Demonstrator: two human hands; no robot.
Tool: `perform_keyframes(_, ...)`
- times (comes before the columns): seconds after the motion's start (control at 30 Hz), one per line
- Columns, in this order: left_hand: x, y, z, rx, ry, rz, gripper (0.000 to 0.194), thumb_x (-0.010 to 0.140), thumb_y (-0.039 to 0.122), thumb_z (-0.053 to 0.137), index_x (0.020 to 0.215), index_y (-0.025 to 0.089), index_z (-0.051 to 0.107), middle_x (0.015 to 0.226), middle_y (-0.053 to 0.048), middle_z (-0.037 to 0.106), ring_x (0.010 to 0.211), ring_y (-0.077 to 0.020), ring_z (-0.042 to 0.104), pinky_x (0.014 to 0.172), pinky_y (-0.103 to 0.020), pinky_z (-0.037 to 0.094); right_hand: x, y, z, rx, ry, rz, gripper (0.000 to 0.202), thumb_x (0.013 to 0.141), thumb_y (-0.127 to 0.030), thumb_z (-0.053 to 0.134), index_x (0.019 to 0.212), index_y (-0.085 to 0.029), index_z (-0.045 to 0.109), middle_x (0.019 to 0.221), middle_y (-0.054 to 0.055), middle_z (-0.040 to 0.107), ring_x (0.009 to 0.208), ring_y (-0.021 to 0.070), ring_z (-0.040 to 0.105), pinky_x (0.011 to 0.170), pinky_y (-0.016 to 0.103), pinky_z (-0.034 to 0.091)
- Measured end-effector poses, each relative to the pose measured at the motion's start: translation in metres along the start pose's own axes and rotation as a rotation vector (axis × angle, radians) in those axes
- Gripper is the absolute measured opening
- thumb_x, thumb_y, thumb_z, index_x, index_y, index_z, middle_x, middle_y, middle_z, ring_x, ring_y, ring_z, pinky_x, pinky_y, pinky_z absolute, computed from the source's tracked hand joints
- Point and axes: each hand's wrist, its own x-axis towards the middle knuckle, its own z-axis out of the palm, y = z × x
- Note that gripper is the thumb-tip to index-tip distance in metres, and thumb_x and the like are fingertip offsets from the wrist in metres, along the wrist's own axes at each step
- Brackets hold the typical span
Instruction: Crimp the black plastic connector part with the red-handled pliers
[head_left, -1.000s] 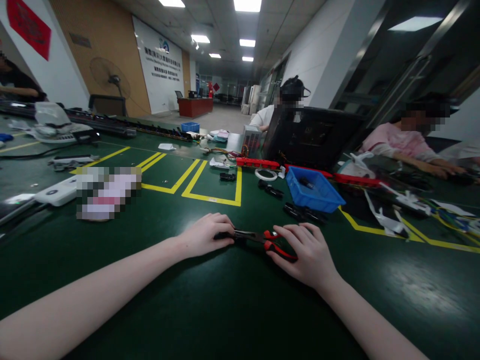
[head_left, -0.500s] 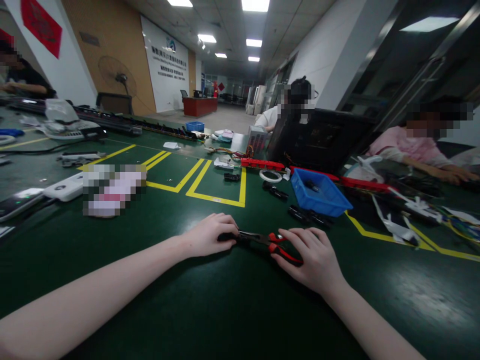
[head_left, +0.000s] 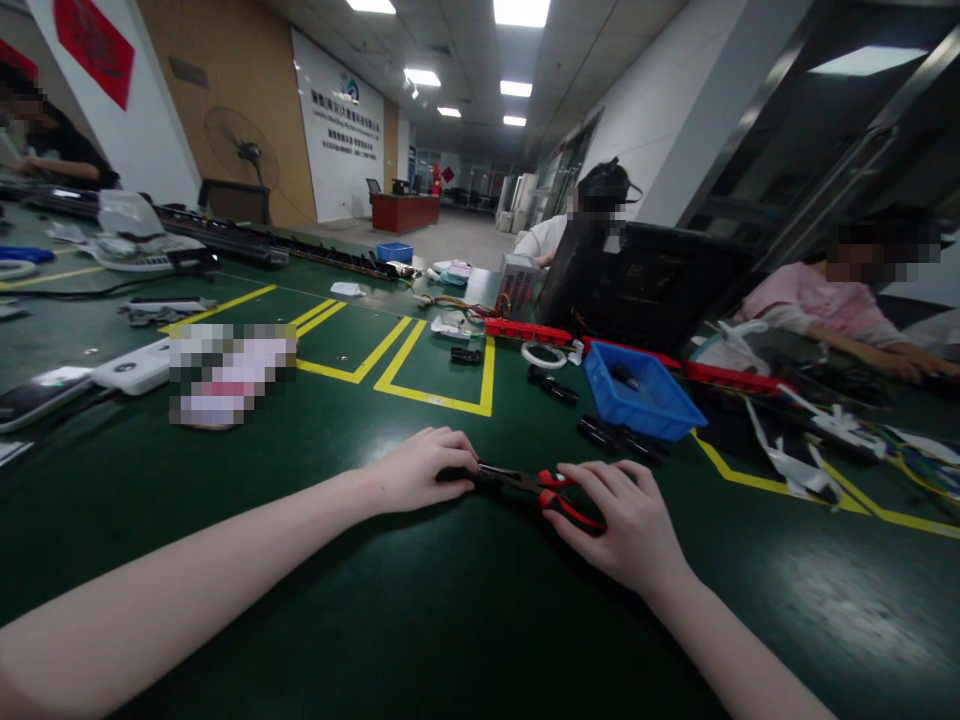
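Note:
My right hand (head_left: 626, 515) is closed on the red-and-black handles of a pair of long-nose pliers (head_left: 523, 482), whose jaws point left. Between the fingers of my left hand (head_left: 429, 468) is a small black part (head_left: 454, 473), mostly covered by the fingers, so I cannot make out its kind. The tips of the pliers meet this part at the left fingertips; whether they grip it or only touch it is too small to tell. Both hands are low over the green tabletop (head_left: 420, 600).
A blue bin (head_left: 641, 392) with black parts in it stands beyond my right hand. Several black cylindrical pieces (head_left: 551, 385) and a white ring (head_left: 544, 355) lie near it. Phones and a white device (head_left: 142, 368) lie at left. A person in pink (head_left: 814, 295) sits at right.
The view has shifted very slightly. Both hands, the pliers and the black part hold nearly the same position.

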Motion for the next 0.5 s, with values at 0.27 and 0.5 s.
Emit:
perform_keyframes(0.27,-0.0010,-0.0008,0.0019,-0.004,0.016,0.029,0.014,0.089,0.018,0.063,0.103,0.019,0.066,0.112,-0.007,0.064,0.102,-0.0219,0.061,0.090,-0.037,0.046,0.0004,0.0006,0.0002,0.048,-0.035,0.008,0.036,0.086,-0.044,0.061,0.112,-0.019,0.062,0.098,0.009,0.071,0.085,0.0235,0.065,0.085,0.043,0.041)
perform_keyframes(0.5,-0.0017,-0.0009,0.0009,-0.007,0.000,0.024,0.014,0.090,0.018,0.062,0.104,0.020,0.066,0.114,-0.007,0.063,0.103,-0.0224,0.060,0.089,-0.037,0.046,-0.0005,0.0011,0.0005,0.007,0.028,-0.061,0.038,0.086,-0.043,0.061,0.114,-0.018,0.061,0.099,0.010,0.071,0.086,0.0238,0.065,0.085,0.043,0.040)
